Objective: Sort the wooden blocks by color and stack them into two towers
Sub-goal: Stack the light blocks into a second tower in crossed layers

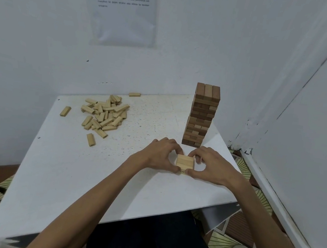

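While one tower stands, the second is barely begun

Since the dark tower [201, 116] stands tall and complete on the table [91, 176], with no dark blocks lying loose anywhere in view, the brown half of the job looks done. Sorting looks finished too, as every loose block in sight is pale.

Just in front of the dark tower's foot sits the light stack [185, 161], low, with three pale blocks side by side on top. How many layers lie under them I cannot tell. The left hand [158, 154] and the right hand [208, 165] close on it from either side, fingers behind and thumbs in front, curled round its edges as if squaring the blocks up.

Most of the work is yet to come. Well to the left of the dark tower, the pile of light blocks [104, 113] lies in a loose heap. Single pale blocks sit apart from the heap: one [134, 94] left of the tower near the wall, one [65, 111] beyond the heap on the far side from the tower, and one [91, 139] at the heap's near edge. By my reading, nearly the whole pale tower has to be carried over and laid in crossed layers, so the task is somewhat past halfway.
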A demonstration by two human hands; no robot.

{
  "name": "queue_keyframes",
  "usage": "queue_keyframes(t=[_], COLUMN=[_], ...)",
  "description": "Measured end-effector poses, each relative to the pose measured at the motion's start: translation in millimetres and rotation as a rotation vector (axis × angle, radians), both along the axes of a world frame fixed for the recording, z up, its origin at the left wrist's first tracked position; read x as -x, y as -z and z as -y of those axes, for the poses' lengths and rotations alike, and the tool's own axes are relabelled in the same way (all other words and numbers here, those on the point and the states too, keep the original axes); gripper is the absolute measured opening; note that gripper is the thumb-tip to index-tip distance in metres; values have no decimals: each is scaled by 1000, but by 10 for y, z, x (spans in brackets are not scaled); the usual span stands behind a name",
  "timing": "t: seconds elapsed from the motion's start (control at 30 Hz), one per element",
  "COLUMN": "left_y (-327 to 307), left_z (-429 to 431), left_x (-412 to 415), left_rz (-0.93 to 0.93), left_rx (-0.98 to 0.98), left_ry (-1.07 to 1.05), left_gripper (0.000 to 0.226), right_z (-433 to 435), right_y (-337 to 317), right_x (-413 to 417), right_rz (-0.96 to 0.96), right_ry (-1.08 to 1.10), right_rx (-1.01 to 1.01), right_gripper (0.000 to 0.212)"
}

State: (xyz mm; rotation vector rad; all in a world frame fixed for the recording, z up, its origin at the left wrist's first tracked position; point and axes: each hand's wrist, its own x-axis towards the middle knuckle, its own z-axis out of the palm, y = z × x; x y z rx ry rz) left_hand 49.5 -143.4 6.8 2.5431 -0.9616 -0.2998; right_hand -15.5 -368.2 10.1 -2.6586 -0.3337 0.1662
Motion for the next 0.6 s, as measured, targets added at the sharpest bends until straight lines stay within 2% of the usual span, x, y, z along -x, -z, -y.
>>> queue_keyframes(t=[0.13, 0.27, 0.6], left_y=[-14, -21, 31], left_z=[-11, -4, -11], left_x=[-6, 6, -8], left_rz=[-23, -132, -209], left_rx=[27, 102, 161], left_ry=[4, 3, -5], left_gripper=[55, 49, 50], right_z=[-25, -31, -23], right_y=[5, -7, -19], right_x=[7, 14, 4], right_rz=[-28, -37, -129], right_ry=[15, 27, 90], right_rx=[-49, -79, -198], right_gripper=[41, 39, 45])
